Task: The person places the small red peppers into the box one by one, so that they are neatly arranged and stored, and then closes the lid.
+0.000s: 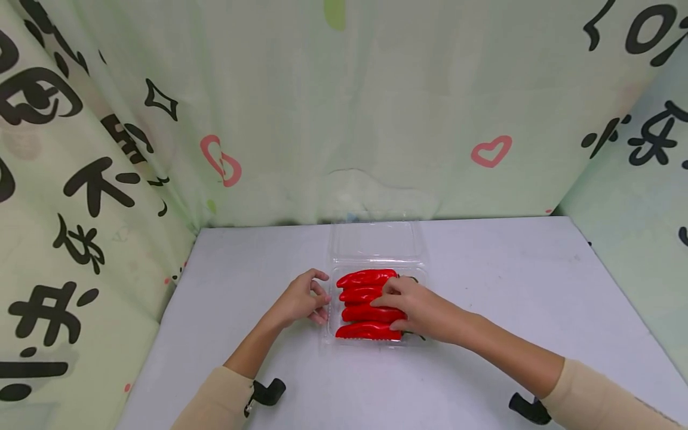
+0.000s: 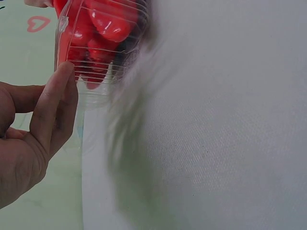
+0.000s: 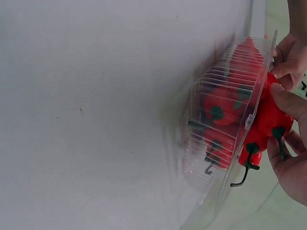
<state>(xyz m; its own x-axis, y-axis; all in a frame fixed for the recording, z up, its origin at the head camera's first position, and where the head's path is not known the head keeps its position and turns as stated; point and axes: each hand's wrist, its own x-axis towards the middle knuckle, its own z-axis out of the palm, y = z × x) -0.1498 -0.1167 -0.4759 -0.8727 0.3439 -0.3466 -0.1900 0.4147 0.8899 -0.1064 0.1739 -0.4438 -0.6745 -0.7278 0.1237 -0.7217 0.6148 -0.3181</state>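
A clear plastic clamshell box stands on the table with its lid folded back away from me. Several glossy red chili peppers lie crosswise in it, some piled beneath the top row, green stems toward the right. My right hand reaches over the box's right side and holds a red chili pepper between thumb and fingers, among the others. At the box's left wall, my left hand touches the rim with its fingertips, the fingers loosely bent.
The white table extends around the box on both sides. A pale green curtain with black lettering and pink hearts hangs behind it and at the left and right. Black wrist cameras sit near both sleeves.
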